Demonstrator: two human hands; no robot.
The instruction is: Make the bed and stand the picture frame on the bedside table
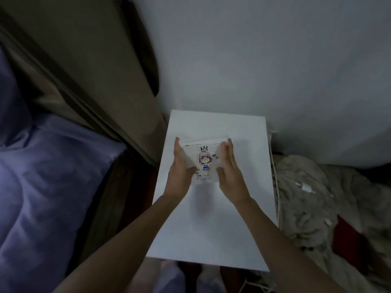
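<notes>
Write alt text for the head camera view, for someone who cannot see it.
The left hand and right hand hold a picture frame with a cartoon girl drawing by its side edges, fingers straight, over a white bedside table. Purple bedding lies left, a crumpled grey blanket right.

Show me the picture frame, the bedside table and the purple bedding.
picture frame (204, 163): head view, on the drawn figure.
bedside table (211, 225): head view, bare top nearer the person.
purple bedding (53, 166): head view, its creased middle.
</notes>
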